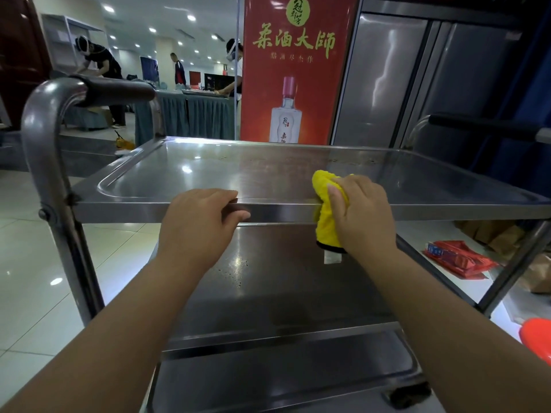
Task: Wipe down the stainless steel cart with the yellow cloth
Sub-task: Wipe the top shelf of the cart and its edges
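At the near edge of the stainless steel cart (185, 177), top shelf: right hand (362, 213), fingers (335, 201) curled round a yellow cloth (323, 186), pressing it over the front rim of the shelf; cloth draped across that rim, upper part bunched on the shelf surface, lower part hanging down in front with a dark hem and a pale tag at its bottom edge; left hand (199, 219) to the left of the cloth and apart from it, fingers together and bent over the same front rim, thumb along the rim's front face, gripping the edge; both forearms bare, reaching in from the bottom of the view. Cart: three tiers visible, top shelf with raised lip and reflections of ceiling lights, middle shelf (268, 281) speckled with small dark spots, bottom shelf partly in view below; curved tubular handle (89, 90) at the left end with a dark grip. Behind the cart: red banner (298, 70) with gold characters and a picture of a white bottle; stainless steel cabinet (417, 79) to its right. On the tiled floor to the right: red packets (456, 257) beside brown paper bags (504, 234). Far left background: several people bent over cloth-skirted tables.
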